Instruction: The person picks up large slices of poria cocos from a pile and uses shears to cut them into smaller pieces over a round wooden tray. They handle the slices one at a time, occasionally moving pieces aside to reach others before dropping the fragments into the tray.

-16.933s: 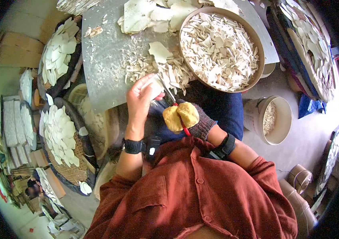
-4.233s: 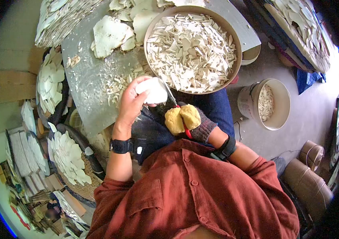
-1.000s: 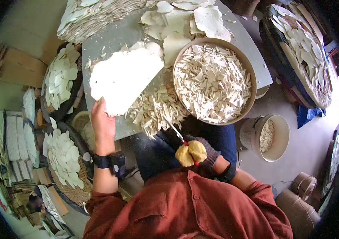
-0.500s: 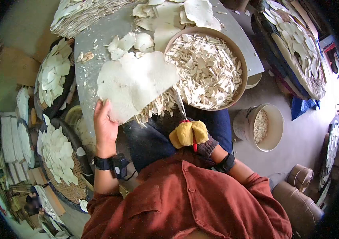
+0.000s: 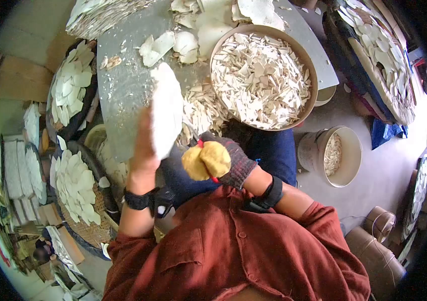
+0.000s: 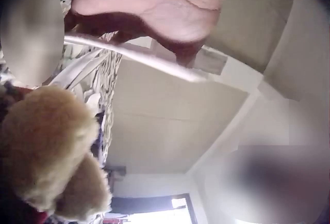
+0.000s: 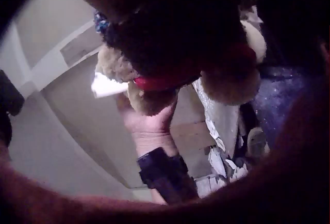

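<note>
Since half a second ago the white sheet (image 5: 167,113) has swung from lying nearly flat and broad to the camera to standing on edge. The right hand (image 5: 233,163) has drawn back from the bowl (image 5: 315,88) towards the body and now sits just right of the sheet's near end. The left hand (image 5: 143,148) grips the sheet by its near edge, fingers and thumb curled round it. It is held up over the near left part of the grey bench (image 5: 123,85), just left of the heap of trimmings (image 5: 201,108). The gloved right hand's grip is closed through the handles of the scissors (image 5: 204,159), which are red and wrapped in yellow padding. The blades are hidden behind the sheet, so whether they are biting it cannot be told. By the look of it, the step in hand is turning the sheet to offer a fresh edge for cutting. A next cut would call for the blades to open on that edge while the left hand keeps the sheet steady. The sheet is thin, chalky white and ragged at the rim. It looks stiff enough to stand unsupported, and probably brittle, given the flakes lying about.
</note>
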{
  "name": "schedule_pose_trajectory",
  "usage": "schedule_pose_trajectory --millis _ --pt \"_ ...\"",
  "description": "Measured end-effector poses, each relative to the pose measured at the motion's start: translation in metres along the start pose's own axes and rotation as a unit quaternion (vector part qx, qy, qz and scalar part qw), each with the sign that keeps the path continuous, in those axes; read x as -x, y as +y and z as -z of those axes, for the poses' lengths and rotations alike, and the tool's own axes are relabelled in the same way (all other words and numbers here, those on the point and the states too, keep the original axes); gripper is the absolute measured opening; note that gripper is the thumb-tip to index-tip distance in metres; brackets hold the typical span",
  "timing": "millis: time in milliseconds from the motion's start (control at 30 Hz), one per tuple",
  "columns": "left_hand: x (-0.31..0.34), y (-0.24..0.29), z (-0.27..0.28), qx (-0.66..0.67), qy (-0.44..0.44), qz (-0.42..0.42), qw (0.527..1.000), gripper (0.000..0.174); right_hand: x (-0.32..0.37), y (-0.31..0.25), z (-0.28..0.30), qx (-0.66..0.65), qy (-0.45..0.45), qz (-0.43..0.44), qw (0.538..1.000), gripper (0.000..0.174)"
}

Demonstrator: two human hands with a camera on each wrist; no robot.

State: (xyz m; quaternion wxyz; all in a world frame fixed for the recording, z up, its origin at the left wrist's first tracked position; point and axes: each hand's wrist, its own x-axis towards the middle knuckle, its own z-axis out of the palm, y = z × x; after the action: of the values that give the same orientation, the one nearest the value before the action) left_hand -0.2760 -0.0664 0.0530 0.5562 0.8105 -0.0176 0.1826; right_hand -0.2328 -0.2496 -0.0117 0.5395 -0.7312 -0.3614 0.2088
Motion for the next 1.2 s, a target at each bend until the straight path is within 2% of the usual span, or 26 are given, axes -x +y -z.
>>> schedule_pose_trajectory --millis 33,67,100,167,200,300,333,433,467,533,600,667,700,733,767,800,867,933,967,1000,1067,1133,1200 --pt "0.007 0.009 0.005 0.091 0.089 0.117 0.985 0.059 -0.002 -0.009 0.0 0.032 -0.03 -0.02 0.999 0.036" --pt "0.006 0.034 0.015 0.295 0.111 0.203 0.927 0.055 -0.004 -0.019 -0.001 0.064 -0.061 -0.038 0.995 0.037" --pt "0.006 0.055 0.027 0.484 0.131 0.276 0.82 0.052 -0.006 -0.024 -0.005 0.096 -0.095 -0.054 0.989 0.037" --pt "0.022 0.05 0.053 0.362 0.132 0.315 0.867 0.047 -0.009 -0.023 -0.014 0.113 -0.125 -0.048 0.985 0.037" --pt "0.031 0.049 0.057 0.326 0.198 0.323 0.866 0.042 -0.01 -0.023 -0.018 0.122 -0.139 -0.045 0.982 0.037" --pt "0.059 0.044 0.09 0.29 0.146 0.384 0.864 0.038 -0.009 -0.015 -0.028 0.119 -0.115 0.077 0.983 0.036" --pt "0.055 0.052 0.084 0.295 0.177 0.376 0.861 0.034 -0.006 -0.015 -0.031 0.138 -0.116 0.086 0.98 0.035" --pt "0.072 0.036 0.091 0.21 0.111 0.379 0.895 0.034 -0.004 -0.018 -0.029 0.112 -0.142 0.069 0.981 0.034" --pt "0.077 0.031 0.092 0.19 0.112 0.388 0.895 0.035 -0.003 -0.016 -0.027 0.101 -0.146 0.072 0.982 0.033" --pt "0.086 0.025 0.086 0.145 0.153 0.349 0.913 0.034 -0.003 -0.017 -0.022 0.078 -0.151 0.076 0.983 0.032" --pt "0.088 0.023 0.079 0.11 0.177 0.303 0.93 0.04 -0.004 -0.034 -0.015 -0.136 -0.142 0.019 0.98 0.026" --pt "0.082 0.033 0.063 0.081 0.18 0.287 0.937 0.044 -0.008 -0.065 -0.007 -0.342 -0.123 -0.041 0.931 0.021" --pt "0.079 0.037 0.054 0.067 0.18 0.278 0.941 0.046 -0.01 -0.072 -0.008 -0.296 -0.126 -0.002 0.947 0.017" --pt "0.078 0.036 0.049 0.079 0.138 0.301 0.94 0.049 -0.013 -0.079 -0.012 -0.248 -0.127 0.038 0.96 0.013" --pt "0.076 0.038 0.043 0.016 0.098 0.275 0.956 0.048 -0.017 -0.085 -0.015 -0.198 -0.127 0.077 0.969 0.01" --pt "0.072 0.046 0.037 0.031 0.082 0.26 0.962 0.047 -0.023 -0.089 -0.017 -0.243 -0.112 0.182 0.946 0.015" --pt "0.07 0.056 0.031 0.051 0.082 0.244 0.965 0.047 -0.021 -0.107 0.011 -0.235 -0.172 0.003 0.957 0.018" --pt "0.073 0.058 0.03 0.059 0.114 0.245 0.961 0.046 -0.028 -0.071 -0.002 -0.388 -0.073 -0.115 0.912 0.026" --pt "0.073 0.056 0.031 0.098 0.136 0.251 0.953 0.046 -0.027 -0.062 0.012 -0.281 -0.067 -0.086 0.954 0.018" --pt "0.073 0.052 0.032 0.135 0.158 0.255 0.944 0.046 -0.025 -0.053 0.026 -0.168 -0.055 -0.061 0.982 0.021" --pt "0.074 0.045 0.033 0.18 0.218 0.254 0.925 0.046 0.0 0.045 0.01 -0.293 0.058 0.043 0.953 0.025" --pt "0.075 0.04 0.038 0.247 0.236 0.266 0.901 0.047 0.006 0.053 0.013 -0.444 0.091 0.017 0.891 0.028" --pt "0.076 0.027 0.036 0.282 0.248 0.267 0.888 0.05 0.015 0.053 0.02 -0.576 0.005 0.035 0.817 0.025"
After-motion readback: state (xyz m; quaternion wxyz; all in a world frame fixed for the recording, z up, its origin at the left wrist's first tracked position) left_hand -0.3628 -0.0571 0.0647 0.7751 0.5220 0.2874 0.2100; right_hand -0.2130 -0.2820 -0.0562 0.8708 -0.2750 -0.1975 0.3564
